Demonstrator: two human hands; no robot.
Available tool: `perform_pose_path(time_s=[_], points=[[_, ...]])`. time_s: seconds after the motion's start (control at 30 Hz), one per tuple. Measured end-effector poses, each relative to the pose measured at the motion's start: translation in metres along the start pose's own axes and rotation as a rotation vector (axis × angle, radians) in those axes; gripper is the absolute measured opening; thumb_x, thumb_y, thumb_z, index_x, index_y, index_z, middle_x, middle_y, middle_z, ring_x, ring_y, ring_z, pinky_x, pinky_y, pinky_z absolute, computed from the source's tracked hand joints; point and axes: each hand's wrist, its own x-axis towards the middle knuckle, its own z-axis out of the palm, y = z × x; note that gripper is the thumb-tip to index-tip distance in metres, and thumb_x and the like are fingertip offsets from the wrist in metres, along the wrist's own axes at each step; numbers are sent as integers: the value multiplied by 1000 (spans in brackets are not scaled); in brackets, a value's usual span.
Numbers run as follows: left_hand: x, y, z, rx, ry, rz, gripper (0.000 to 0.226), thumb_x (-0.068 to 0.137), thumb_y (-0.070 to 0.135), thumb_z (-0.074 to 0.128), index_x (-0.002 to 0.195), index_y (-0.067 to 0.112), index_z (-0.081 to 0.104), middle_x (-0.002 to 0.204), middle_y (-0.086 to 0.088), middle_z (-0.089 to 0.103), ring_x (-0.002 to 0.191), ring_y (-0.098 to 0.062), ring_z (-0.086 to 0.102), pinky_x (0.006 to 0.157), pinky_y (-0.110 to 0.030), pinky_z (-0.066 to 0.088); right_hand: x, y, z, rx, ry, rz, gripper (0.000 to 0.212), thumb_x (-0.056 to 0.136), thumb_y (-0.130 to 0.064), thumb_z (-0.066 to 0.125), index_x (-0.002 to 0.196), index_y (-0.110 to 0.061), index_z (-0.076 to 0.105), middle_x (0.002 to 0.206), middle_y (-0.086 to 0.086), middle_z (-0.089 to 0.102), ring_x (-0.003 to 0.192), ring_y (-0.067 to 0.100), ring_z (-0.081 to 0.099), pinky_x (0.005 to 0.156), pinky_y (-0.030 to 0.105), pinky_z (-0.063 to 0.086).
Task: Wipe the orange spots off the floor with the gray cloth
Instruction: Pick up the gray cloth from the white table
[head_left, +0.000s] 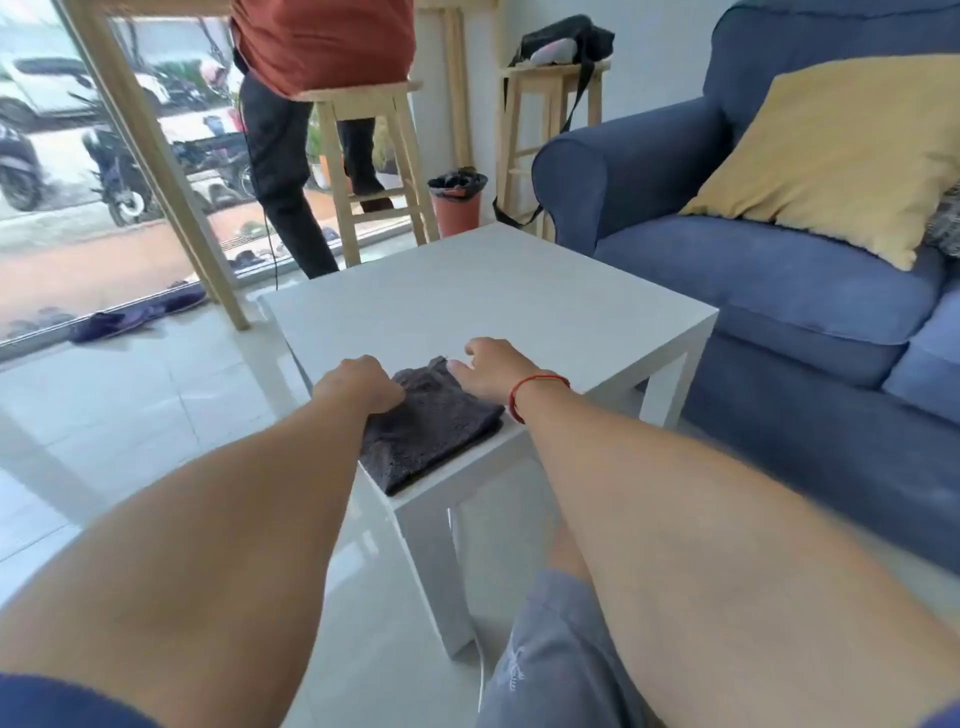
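Note:
A folded gray cloth lies on the near corner of a small white table. My left hand rests curled on the cloth's left edge, fingers closed over it. My right hand, with a red string on the wrist, sits at the cloth's far right corner with fingers spread, touching or just over the edge. No orange spots show on the pale tiled floor in this view.
A blue sofa with a yellow cushion stands to the right. A person sits on a wooden stool behind the table. An orange bin, a second stool, a wooden table leg and shoes lie beyond.

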Motion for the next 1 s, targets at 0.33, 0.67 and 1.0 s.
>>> perform_pose_path(time_s=[0.33,0.67,1.0], points=[[-22,6,-15,-90,-225,-121,46,80,27,58,119,6,50,108,-12,51,98,-29,55,94,-33,52,2,-10,21,-34,-107,96,55,86,-47,60,124,-8,52,130,15,56,123,35,49,102,42,43],[-23,88,0,-775,31,162,15,84,19,61,90,6,58,104,-17,63,98,-37,64,87,-46,57,-24,45,-45,539,267,298,46,91,-11,60,132,-1,42,133,14,53,120,32,53,95,32,44],[-86,257,26,-994,-101,542,33,95,24,54,119,2,59,118,-15,65,109,-31,61,91,-33,48,-110,169,-133,633,599,627,57,87,-19,66,134,3,43,137,17,53,125,33,53,104,34,44]])
